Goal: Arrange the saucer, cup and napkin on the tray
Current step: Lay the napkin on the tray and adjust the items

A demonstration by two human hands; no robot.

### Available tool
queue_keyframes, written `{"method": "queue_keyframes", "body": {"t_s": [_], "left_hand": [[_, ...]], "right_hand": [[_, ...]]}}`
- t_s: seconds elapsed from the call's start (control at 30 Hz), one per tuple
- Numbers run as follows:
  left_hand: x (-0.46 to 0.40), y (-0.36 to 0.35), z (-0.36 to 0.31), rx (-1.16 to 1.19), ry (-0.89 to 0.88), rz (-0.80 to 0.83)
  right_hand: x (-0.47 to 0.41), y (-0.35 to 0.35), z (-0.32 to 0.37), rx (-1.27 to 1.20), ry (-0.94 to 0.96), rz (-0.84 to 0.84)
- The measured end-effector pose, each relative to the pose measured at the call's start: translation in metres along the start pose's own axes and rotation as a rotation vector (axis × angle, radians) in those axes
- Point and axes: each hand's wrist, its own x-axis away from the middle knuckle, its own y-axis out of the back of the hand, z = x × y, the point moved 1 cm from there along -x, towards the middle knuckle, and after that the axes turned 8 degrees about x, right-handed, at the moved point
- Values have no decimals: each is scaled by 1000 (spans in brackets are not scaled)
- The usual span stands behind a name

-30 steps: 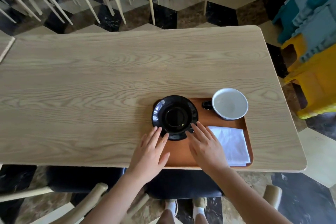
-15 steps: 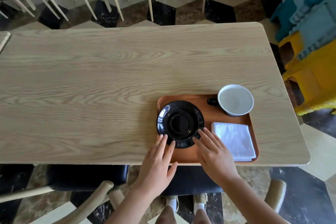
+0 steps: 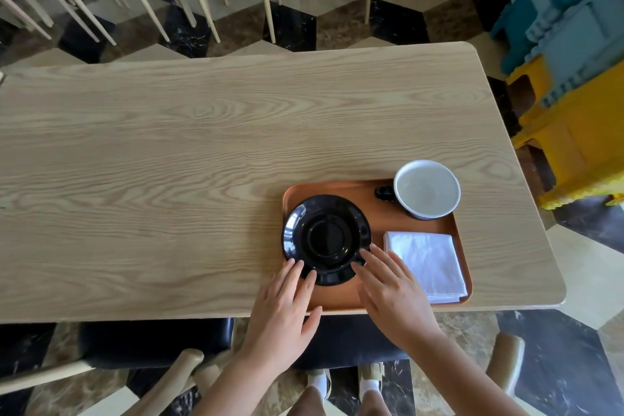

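Both hands flat at the near rim of the black saucer, on the tray.

The pale wood table (image 3: 202,179) carries an orange tray (image 3: 378,216) near its front right corner, long side running left to right. On the tray's left end lies the black saucer (image 3: 327,240), right way up, its left edge level with the tray's left rim. At the tray's far right corner stands the cup (image 3: 427,188), mouth up, its dark handle pointing left toward the saucer. The folded white napkin (image 3: 425,262) lies flat in the tray's near right part. The left hand (image 3: 282,309) reaches in palm down, fingers (image 3: 296,267) straight and slightly spread, tips touching the saucer's near left rim. The right hand (image 3: 393,294) lies likewise palm down, fingers (image 3: 366,255) loosely apart, tips on the saucer's near right rim; neither grips it.
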Motion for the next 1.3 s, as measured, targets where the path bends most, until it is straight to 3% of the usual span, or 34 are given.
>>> {"method": "queue_keyframes", "body": {"t_s": [0.17,0.3,0.5,0.67,0.9,1.3], "left_hand": [[-59,38,-30,51,-167,-222],[-136,49,-64,9,-173,-278],[-192,38,-95,66,-58,-216],[-189,18,-94,243,-46,-150],[-182,12,-93,504,90,-189],[-164,8,-78,529,135,-240]], "right_hand": [[-28,47,-32,15,-47,-249],[-54,68,-81,118,-199,-338],[-70,65,-134,118,-435,-53],[-68,61,-142,-96,-549,136],[-66,55,-141,-389,-565,75],[-64,47,-125,-462,-510,9]]}}
